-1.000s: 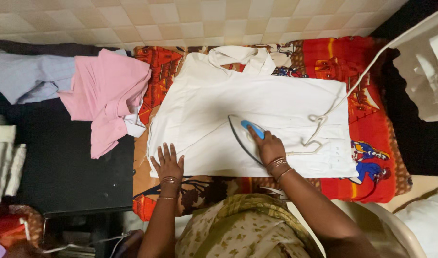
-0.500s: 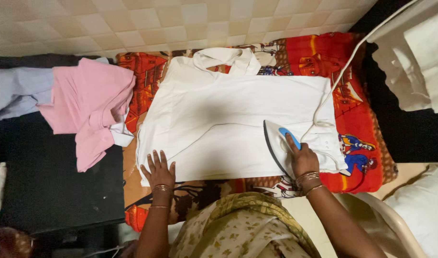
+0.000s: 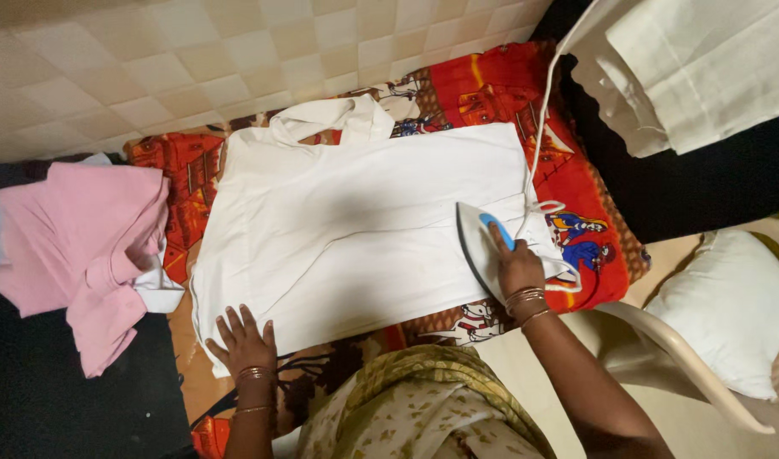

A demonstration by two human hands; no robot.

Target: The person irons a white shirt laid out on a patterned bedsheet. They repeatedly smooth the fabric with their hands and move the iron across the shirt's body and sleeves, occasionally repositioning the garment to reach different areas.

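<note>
On the red cloth: a white garment (image 3: pixel 355 229) lies spread flat over a red patterned cloth (image 3: pixel 577 178), its neck end toward the tiled wall and its lower hem toward the person.
Right hand: the right hand (image 3: pixel 519 268) is closed around the handle of a white iron (image 3: pixel 483 246) with a blue top, and the wrist carries bangles.
Iron: it rests sole-down on the right-hand part of the garment, near the garment's edge, with its pointed nose toward the far side.
Cord: a white cord (image 3: pixel 538 127) runs from the iron up across the red cloth toward the upper right corner, with a small loop lying just beside the iron.
Left hand: the left hand (image 3: pixel 243 342) lies flat and wide, fingers spread, pressing on the near left corner of the garment; it holds nothing.
Left of the garment: a pink garment (image 3: pixel 83 246) lies crumpled on a dark surface, touching a bit of white fabric (image 3: pixel 158 289) at the red cloth's edge.
Upper right: folded white cloths (image 3: pixel 687 68) sit on a dark surface, well apart from the iron.
Right side: a white cushion (image 3: pixel 730 314) rests on a pale plastic chair (image 3: pixel 662 344) near the person's right arm.
Near edge: the person's olive patterned clothing (image 3: pixel 415 408) fills the bottom centre, between the two arms.
Behind: a wall of cream tiles (image 3: pixel 194 76) stands beyond the red cloth.
</note>
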